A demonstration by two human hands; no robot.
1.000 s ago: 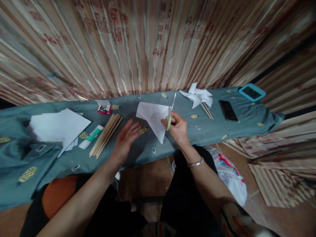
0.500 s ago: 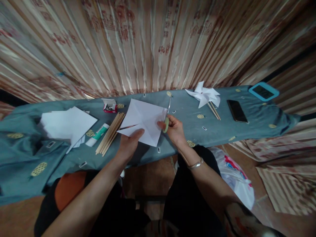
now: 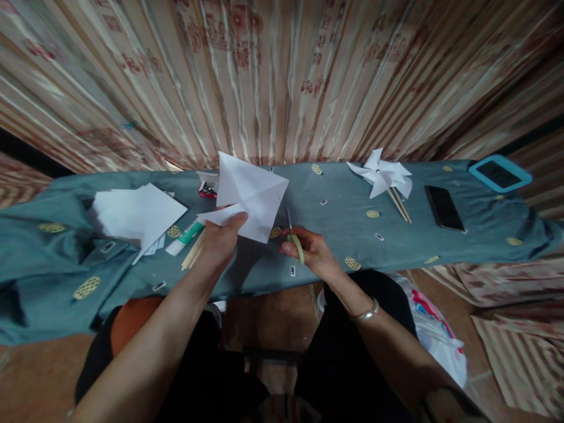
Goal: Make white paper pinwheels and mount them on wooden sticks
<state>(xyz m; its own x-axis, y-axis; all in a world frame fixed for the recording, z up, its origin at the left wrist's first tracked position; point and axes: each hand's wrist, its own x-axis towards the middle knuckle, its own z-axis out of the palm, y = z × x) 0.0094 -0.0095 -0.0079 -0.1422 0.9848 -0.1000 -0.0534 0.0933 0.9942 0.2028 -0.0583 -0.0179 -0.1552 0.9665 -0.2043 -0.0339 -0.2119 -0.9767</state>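
Note:
My left hand [image 3: 222,235] pinches a square sheet of white paper [image 3: 255,197] near its lower left. Creases cross the sheet, and one slit runs inward from its left side. In my right hand [image 3: 311,249] is a pair of scissors [image 3: 296,242] with pale green handles, the blades pointing up and away. The blades stand just right of the paper, seemingly apart from it. Partly behind my left hand and the sheet lie several wooden sticks [image 3: 192,254]. A small red-and-white box [image 3: 207,187] of metal pins sits behind the paper's left edge.
A stack of white paper [image 3: 132,217] and a glue stick [image 3: 185,238] lie at left on the grey-green cloth [image 3: 335,235]. Further right are a white paper pinwheel [image 3: 381,173] on sticks, a black phone [image 3: 444,207] and a blue-framed device [image 3: 501,174]. Curtains hang behind.
The paper has been lifted and turned in my left hand. My right hand has drawn the scissors back from the sheet's right edge towards me. The view has shifted slightly left.

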